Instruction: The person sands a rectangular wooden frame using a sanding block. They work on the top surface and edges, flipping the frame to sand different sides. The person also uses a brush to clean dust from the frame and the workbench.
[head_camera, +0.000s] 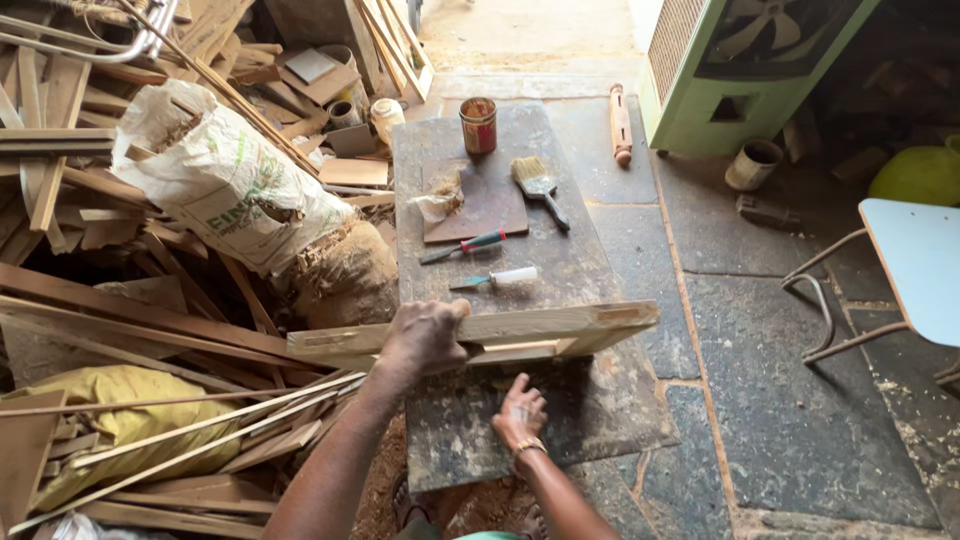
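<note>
While the left hand (425, 335) grips the wooden frame (480, 335) at frame centre, the right hand (520, 412) presses flat and open, holding nothing, on the counter (600, 410) beneath it, apparently steadying the work.

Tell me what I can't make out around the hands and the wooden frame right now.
Head view only:
- Wooden frame: its middle is covered by the left hand; the underside faces away.
- Right hand: palm down on the dark board, whatever lies under it is hidden.
- Tin can: contents too small to tell.
- Chair: cut off by the right edge.
</note>
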